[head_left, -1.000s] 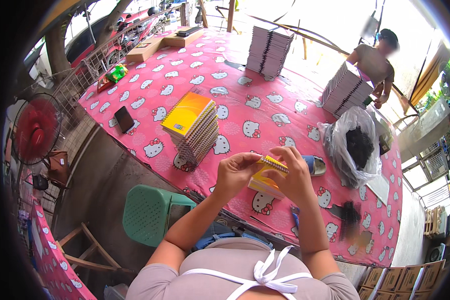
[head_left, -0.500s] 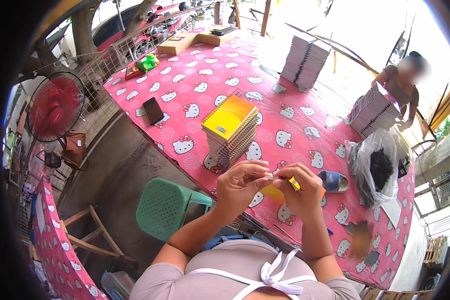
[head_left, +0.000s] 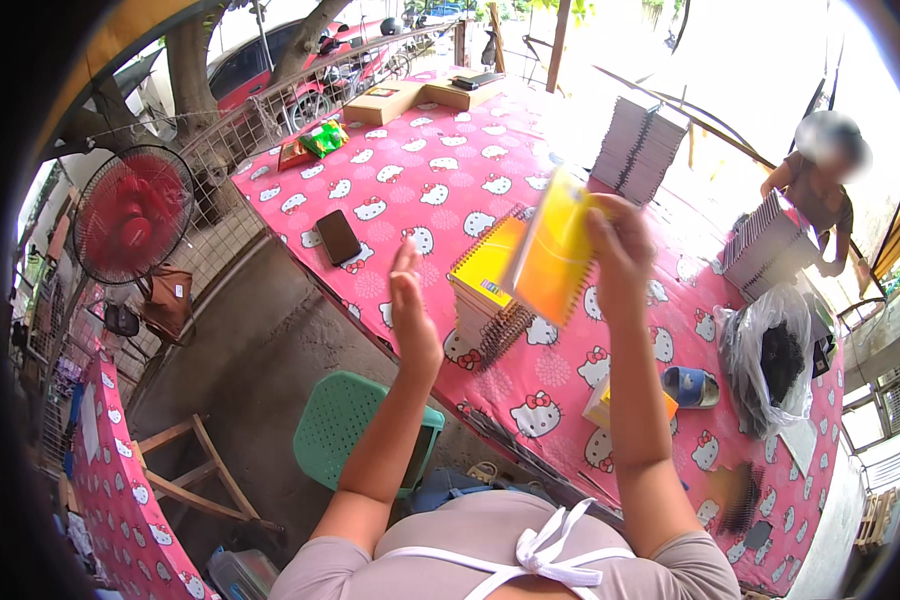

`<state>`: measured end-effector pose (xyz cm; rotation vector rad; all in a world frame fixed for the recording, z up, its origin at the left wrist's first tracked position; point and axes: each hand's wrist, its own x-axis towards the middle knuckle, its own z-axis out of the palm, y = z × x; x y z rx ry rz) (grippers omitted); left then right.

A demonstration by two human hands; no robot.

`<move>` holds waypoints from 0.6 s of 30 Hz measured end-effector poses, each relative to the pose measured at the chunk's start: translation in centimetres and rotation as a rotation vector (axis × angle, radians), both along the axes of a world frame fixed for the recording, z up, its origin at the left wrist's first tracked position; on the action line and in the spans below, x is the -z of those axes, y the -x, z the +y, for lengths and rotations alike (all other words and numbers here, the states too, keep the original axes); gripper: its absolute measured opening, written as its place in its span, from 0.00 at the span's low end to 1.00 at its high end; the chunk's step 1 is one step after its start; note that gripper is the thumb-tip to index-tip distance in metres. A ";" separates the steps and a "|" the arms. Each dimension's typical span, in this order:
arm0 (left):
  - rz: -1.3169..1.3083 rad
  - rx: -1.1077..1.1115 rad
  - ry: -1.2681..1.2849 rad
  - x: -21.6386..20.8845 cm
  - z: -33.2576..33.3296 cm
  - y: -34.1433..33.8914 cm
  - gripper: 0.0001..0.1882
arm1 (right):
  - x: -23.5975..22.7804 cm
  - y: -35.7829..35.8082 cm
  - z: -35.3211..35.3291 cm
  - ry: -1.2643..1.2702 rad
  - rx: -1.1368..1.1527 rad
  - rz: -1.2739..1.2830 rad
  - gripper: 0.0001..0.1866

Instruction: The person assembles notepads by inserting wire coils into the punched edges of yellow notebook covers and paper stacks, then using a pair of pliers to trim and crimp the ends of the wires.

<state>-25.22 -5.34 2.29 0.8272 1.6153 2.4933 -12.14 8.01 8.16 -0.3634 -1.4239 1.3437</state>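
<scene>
A yellow-orange spiral notebook (head_left: 558, 255) is raised and tilted over the pink table, gripped along its right edge by my right hand (head_left: 622, 245). Just behind and left of it stands a stack of spiral notebooks (head_left: 486, 268) with a yellow cover on top; the raised one partly hides this stack. My left hand (head_left: 411, 315) is held up to the left of the stack, fingers stretched out and nothing in them. Beside my right forearm lies a yellow-and-orange item (head_left: 598, 408), mostly hidden by the arm.
A phone (head_left: 338, 238) lies left on the patterned tablecloth. Right are a blue cylindrical container (head_left: 690, 387) and a clear plastic bag (head_left: 765, 360) with dark contents. Tall notebook stacks (head_left: 638, 150) stand farther back; a co-worker (head_left: 820, 190) is by another. A green stool (head_left: 345, 425) sits below.
My hands were together near the table's front edge, pinching something small. Now they are apart: the right has lifted a notebook toward the stack, and the left has moved left and opened.
</scene>
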 end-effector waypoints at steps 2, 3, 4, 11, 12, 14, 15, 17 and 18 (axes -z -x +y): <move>-0.004 0.129 0.014 3.8 1.9 2.4 0.33 | 3.4 2.8 2.1 -0.432 0.368 -0.594 0.11; -0.008 0.203 0.019 5.5 3.2 3.3 0.36 | 7.1 3.6 4.5 -0.837 0.573 -0.422 0.12; 0.034 0.126 0.006 5.3 4.2 2.7 0.32 | 8.4 4.4 4.2 -0.623 0.431 -0.395 0.13; -0.155 0.016 -0.028 3.9 6.5 0.4 0.16 | 9.2 3.1 4.7 -0.411 0.360 -0.530 0.18; -0.140 -0.051 0.095 3.9 5.7 1.1 0.14 | 8.4 1.5 3.6 -0.443 0.429 -0.525 0.19; -0.148 -0.040 0.044 5.7 3.6 3.7 0.20 | 8.1 -4.3 1.5 -0.515 0.589 -0.534 0.21; 0.039 -0.144 -0.047 4.1 2.3 3.4 0.22 | 8.7 -8.8 1.2 -0.396 0.646 -0.648 0.23; 0.156 -0.171 -0.102 0.5 -0.9 0.8 0.22 | 11.3 -18.4 0.7 -0.054 0.794 -0.770 0.26; 0.181 -0.043 -0.237 -1.1 -0.9 -1.8 0.22 | 14.5 -22.6 0.5 0.180 0.906 -0.782 0.27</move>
